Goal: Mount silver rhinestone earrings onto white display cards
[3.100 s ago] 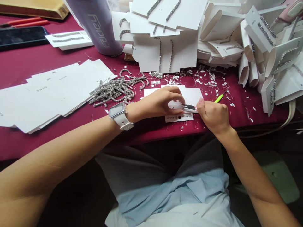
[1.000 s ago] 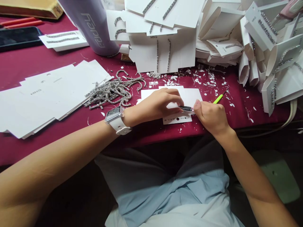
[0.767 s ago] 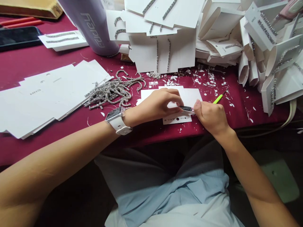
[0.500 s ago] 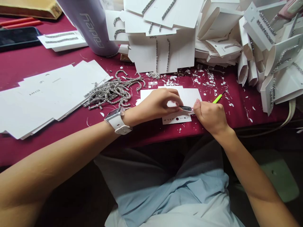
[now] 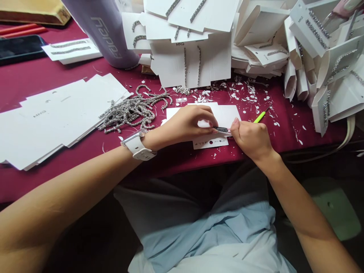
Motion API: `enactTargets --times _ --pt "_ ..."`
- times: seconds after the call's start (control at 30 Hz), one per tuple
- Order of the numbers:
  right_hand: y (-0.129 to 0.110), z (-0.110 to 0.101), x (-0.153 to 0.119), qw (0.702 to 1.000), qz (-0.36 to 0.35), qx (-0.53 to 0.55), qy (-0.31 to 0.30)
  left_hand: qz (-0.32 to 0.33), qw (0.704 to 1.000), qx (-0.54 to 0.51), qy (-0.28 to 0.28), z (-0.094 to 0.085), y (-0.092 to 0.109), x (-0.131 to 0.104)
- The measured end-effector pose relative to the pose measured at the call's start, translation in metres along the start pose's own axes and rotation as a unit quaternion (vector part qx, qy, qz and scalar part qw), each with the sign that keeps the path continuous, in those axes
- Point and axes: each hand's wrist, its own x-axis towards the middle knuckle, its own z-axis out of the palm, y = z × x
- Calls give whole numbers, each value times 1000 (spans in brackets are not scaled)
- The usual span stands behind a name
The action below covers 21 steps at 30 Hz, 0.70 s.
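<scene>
My left hand [image 5: 190, 123], with a white-strapped watch on its wrist, is closed in a pinch above a white card [image 5: 224, 113]. A narrow dark and silvery piece [image 5: 221, 129] spans the gap from its fingertips to my right hand [image 5: 251, 137]. That hand is closed in a fist around the piece's other end, where a bit of pink shows; its exact kind is unclear. Under the hands, a printed card strip with a round hole [image 5: 211, 142] shows. A lime-green handled tool with a thin tip [image 5: 259, 116] shows just behind my right fist; whether it is held is unclear.
Left of my hands lie a tangle of sparkling rhinestone strips [image 5: 129, 112] and a stack of white cards [image 5: 57, 117]. A purple bottle [image 5: 106, 34], carded rhinestone pieces [image 5: 192, 64] and piled folded cards [image 5: 338, 72] stand behind. White scraps [image 5: 247, 91] litter the maroon cloth.
The view has shifted slightly, so the table things sit a little further left. Both hands keep nearly the same hold and place over the card.
</scene>
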Motion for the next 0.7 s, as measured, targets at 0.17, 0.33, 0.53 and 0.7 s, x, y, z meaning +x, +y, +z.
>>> enactTargets --times 0.17,0.33,0.53,0.7 --pt "-1 0 0 1000 10 1 -4 -5 1000 7 5 -1 3 0" --pt "-1 0 0 1000 15 0 -13 -14 1000 -4 6 -3 5 1" --pt "0 2 -1 999 31 -7 -14 -22 999 -41 7 -2 5 2" --pt "-1 0 0 999 36 6 -23 -29 999 -28 -5 -4 5 2"
